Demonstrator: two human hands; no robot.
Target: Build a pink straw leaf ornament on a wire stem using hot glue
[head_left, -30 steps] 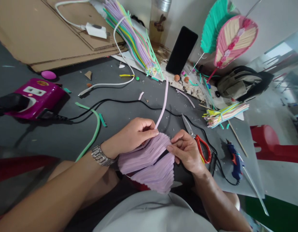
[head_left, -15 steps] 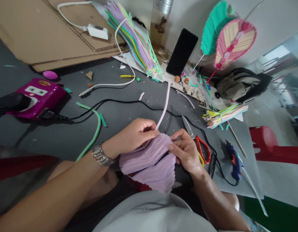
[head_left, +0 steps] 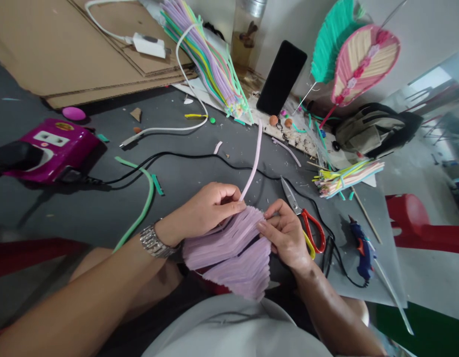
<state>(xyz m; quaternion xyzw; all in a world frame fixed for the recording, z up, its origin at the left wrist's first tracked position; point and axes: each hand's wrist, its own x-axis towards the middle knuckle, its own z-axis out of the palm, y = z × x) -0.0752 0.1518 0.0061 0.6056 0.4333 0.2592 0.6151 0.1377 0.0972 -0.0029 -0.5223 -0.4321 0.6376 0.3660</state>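
A dark grey work surface [head_left: 199,173] is littered with offcuts, a black cable [head_left: 199,157] looping across it. Flat brown cardboard sheets [head_left: 76,49] lie at the far left, with a magenta plastic power block [head_left: 54,148] near them. A pale wall [head_left: 419,29] backs a black phone [head_left: 281,77] propped upright. Near the person's lap, the left hand [head_left: 205,208] pinches a long pale-pink straw [head_left: 253,161] against the lilac fan of straws [head_left: 231,255]; the right hand [head_left: 287,233] pinches the fan's edge. Red-handled scissors [head_left: 307,223] lie just beside the right hand.
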